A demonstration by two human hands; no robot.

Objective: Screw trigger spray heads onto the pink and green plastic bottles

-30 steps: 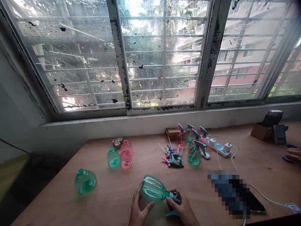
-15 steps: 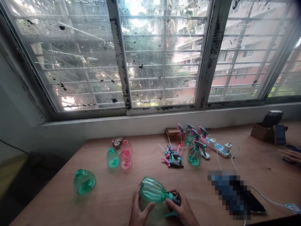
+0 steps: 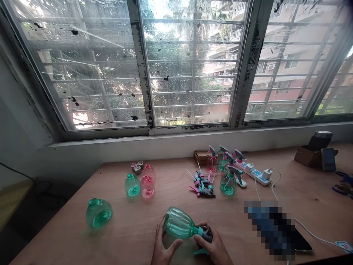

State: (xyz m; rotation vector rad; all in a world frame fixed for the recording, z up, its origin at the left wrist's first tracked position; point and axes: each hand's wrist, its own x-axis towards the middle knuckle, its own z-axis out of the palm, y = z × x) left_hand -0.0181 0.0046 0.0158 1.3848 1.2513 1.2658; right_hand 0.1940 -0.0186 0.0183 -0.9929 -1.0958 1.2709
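A see-through green spray bottle [image 3: 179, 223] lies tilted on its side between my two hands, its base to the left. My left hand [image 3: 163, 243] is closed round the base end, fingers behind and thumb in front. My right hand [image 3: 213, 244] grips the dark grey spray head [image 3: 207, 235] at the neck, where a teal collar [image 3: 199, 230] meets the bottle. Below the right fingers a teal trigger [image 3: 201, 251] shows in part. Beyond my hands lies a pile of loose spray heads [image 3: 203, 184] in pink, teal and grey.
Left stand green bottles without heads [image 3: 99, 213] [image 3: 132, 185] and pink bottles [image 3: 148, 186]. Assembled spray bottles [image 3: 228, 183] stand right of the pile, near a power strip [image 3: 259, 174]. A blurred-out device [image 3: 270, 228] with cables lies to the right. Scissors [image 3: 343, 184] lie at the right edge.
A hand of another person by the scissors at the right edge has gone out of view. My hands and the spray bottle stay nearly still.
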